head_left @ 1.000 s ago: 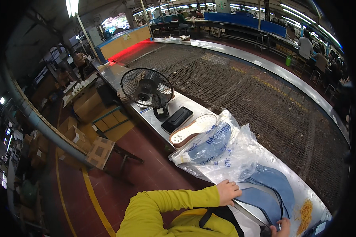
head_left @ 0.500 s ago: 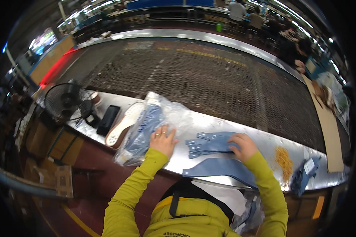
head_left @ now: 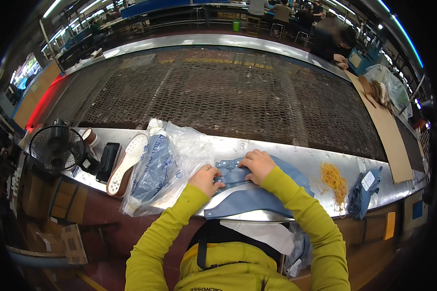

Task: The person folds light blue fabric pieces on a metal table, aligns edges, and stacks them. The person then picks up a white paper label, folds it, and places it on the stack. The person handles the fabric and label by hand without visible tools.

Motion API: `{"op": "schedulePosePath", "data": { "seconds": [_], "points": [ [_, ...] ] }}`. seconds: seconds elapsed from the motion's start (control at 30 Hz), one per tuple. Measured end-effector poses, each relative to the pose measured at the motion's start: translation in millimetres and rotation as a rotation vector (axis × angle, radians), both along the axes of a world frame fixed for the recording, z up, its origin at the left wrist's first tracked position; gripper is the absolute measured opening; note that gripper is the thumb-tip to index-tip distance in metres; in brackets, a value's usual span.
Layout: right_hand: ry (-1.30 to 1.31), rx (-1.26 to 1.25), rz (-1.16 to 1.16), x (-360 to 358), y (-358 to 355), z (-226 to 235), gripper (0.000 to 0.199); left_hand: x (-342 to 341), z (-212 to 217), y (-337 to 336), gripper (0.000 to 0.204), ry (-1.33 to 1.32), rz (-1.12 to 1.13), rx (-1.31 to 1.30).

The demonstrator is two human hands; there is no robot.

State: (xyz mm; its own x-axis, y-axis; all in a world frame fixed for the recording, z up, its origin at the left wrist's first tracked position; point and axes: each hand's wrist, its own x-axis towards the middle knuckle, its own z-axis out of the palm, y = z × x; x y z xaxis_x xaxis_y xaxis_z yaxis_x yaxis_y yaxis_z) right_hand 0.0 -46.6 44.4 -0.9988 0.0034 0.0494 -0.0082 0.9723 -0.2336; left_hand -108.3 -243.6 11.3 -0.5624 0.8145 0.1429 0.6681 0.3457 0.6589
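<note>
Several blue leather pieces (head_left: 234,180), curved and strap-like, lie bunched on the metal bench in front of me. My left hand (head_left: 206,180) has its thumb and fingers closed on their left ends, close to the clear plastic bag. Over the upper side of the same bunch, my right hand (head_left: 258,166) grips with bent fingers; its palm hides part of them. Nearer to me, a single blue leather piece (head_left: 250,202) lies apart from the bunch along the bench's front edge.
Left of my hands lie a clear bag (head_left: 153,167) with blue pieces inside, a pale sole (head_left: 131,157), a black case (head_left: 109,162) and a fan (head_left: 57,148). To the right are yellow bands (head_left: 333,180) and a tagged blue bundle (head_left: 364,194). Beyond runs a mesh surface (head_left: 204,92).
My left hand has moved right, from beside the bag to the left ends of the blue pieces. My right hand has shifted left along them. The whole view has turned somewhat.
</note>
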Motion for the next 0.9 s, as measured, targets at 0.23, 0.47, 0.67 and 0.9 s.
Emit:
{"op": "schedulePosePath", "data": {
  "seconds": [0.23, 0.47, 0.67, 0.9],
  "points": [
    [0.074, -0.029, 0.017, 4.1, -0.3, -2.6, 0.041, 11.6, -2.7, -4.4, 0.026, 0.119, 0.02, 0.116],
    [0.125, 0.007, 0.045, 4.3, -3.7, 0.7, 0.042, 13.4, -6.9, -6.3, 0.024, -0.062, -0.002, 0.298],
    [-0.149, -0.024, -0.106, 14.5, 17.4, 8.9, 0.047, 10.4, -3.3, -5.1, 0.008, 0.077, -0.026, 0.375],
    [-0.285, -0.131, -0.403, 66.6, 71.0, 12.0, 0.039, 9.6, -1.4, -12.6, 0.005, -0.032, 0.03, 0.321]
  ]
}}
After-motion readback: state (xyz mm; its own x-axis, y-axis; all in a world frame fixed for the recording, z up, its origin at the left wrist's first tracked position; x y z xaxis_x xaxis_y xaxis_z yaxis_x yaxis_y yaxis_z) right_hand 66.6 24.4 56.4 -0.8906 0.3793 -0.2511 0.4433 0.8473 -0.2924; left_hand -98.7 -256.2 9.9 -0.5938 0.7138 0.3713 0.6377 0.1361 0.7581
